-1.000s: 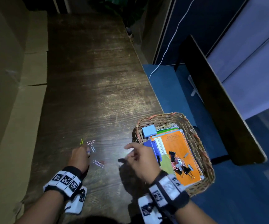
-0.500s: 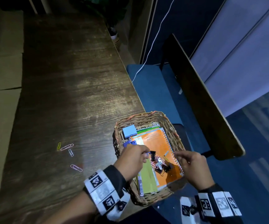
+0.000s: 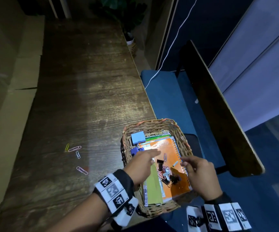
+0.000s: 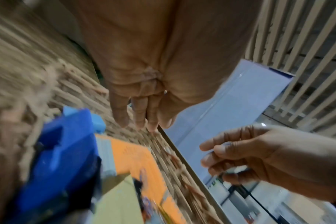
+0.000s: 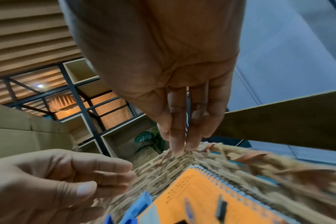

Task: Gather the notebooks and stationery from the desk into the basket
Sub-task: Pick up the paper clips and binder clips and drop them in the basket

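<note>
Wicker basket [image 3: 155, 126] sits at the near right edge of the counter [image 3: 85, 97], partly overhanging it. Inside: orange spiral notebook [image 3: 169, 148] on top of a stack, a green cover [image 3: 153, 186] beside it, light blue block [image 3: 137, 137] in the far left corner, blue stapler-like item [image 3: 136, 150] along the left wall, and a tangle of binder clips and paper clips [image 3: 166, 174] on the orange cover.

Left hand [image 3: 143, 162] over the basket, fingers stretched out and apart, holding nothing. A blue clip [image 3: 165, 157] lies on the notebook just beyond its fingertips; judged freshly dropped.

Right hand [image 3: 200, 174] over the basket's right rim, fingers loosely curled. Left wrist view hints at something small and pale between thumb and fingers; cannot tell whether it holds anything.

Progress: notebooks and most stationery look gathered. Left to do: four loose paper clips [image 3: 75, 154] on the counter, well left of the basket.
</note>
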`<state>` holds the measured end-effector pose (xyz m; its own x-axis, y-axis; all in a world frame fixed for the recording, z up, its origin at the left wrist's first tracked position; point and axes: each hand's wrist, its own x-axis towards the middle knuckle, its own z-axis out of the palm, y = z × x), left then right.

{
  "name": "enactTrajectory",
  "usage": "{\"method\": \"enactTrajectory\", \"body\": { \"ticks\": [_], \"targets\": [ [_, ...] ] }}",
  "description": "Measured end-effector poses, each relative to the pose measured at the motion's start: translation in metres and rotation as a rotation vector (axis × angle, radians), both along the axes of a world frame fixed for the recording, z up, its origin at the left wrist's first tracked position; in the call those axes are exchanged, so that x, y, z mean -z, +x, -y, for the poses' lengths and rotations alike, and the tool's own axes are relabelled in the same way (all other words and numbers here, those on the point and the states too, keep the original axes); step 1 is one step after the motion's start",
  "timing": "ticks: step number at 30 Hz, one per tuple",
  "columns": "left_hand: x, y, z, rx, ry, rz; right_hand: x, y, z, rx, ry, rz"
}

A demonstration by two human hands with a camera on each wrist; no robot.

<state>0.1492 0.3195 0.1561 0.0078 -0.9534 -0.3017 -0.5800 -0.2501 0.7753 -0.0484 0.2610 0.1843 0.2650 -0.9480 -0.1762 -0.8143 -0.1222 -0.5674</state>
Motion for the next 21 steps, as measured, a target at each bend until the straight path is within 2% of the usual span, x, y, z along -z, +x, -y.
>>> {"method": "enactTrajectory", "body": {
  "ticks": [2, 6, 8, 10, 12, 15, 19, 21],
  "targets": [
    [-0.006, 0.032, -0.014, -0.172, -0.076, 0.008, -0.003, 0.026, -0.003, -0.07, 0.026, 0.056],
    [0.002, 0.11, -0.06, -0.526, -0.063, 0.218, -0.007, 0.105, -0.014, -0.26, 0.078, 0.207],
    [0.015, 0.141, -0.085, -0.602, 0.014, 0.295, 0.003, 0.149, -0.021, -0.332, 0.133, 0.273],
    [0.03, 0.158, -0.103, -0.626, 0.078, 0.322, 0.018, 0.192, -0.029, -0.39, 0.219, 0.267],
    [0.048, 0.164, -0.115, -0.558, 0.071, 0.375, 0.033, 0.233, -0.037, -0.449, 0.317, 0.176],
    [0.077, 0.163, -0.129, -0.331, 0.04, 0.458, 0.054, 0.279, -0.048, -0.494, 0.35, -0.003],
    [0.109, 0.17, -0.148, -0.073, -0.113, 0.512, 0.075, 0.308, -0.06, -0.485, 0.323, -0.169],
    [0.112, 0.174, -0.16, -0.049, -0.13, 0.541, 0.079, 0.311, -0.067, -0.536, 0.307, -0.275]
  ]
}}
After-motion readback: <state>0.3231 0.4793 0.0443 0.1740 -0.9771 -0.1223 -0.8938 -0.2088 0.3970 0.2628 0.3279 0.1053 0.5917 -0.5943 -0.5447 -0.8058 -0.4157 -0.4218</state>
